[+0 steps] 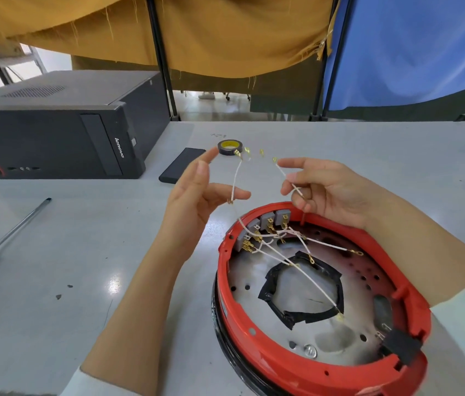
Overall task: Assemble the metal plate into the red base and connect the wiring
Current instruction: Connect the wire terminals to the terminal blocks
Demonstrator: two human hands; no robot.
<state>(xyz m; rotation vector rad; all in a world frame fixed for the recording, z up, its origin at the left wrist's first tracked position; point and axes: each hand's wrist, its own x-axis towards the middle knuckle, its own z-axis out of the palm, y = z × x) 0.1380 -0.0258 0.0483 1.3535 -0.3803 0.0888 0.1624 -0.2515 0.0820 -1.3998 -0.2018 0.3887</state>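
Observation:
The red base lies on the table at the lower right, with the metal plate seated inside it; black tape edges the plate's centre hole. Several white wires with gold terminals run from grey connector blocks at the base's far rim across the plate. My right hand, above the far rim, pinches a white wire between thumb and fingers. My left hand hovers just left of the base with fingers spread, and another white wire stands up beside its fingertips; contact is unclear.
A black computer case sits at the far left. A black flat device and a roll of black tape lie behind my hands. A screwdriver lies at the left. Yellow and blue curtains hang beyond the table.

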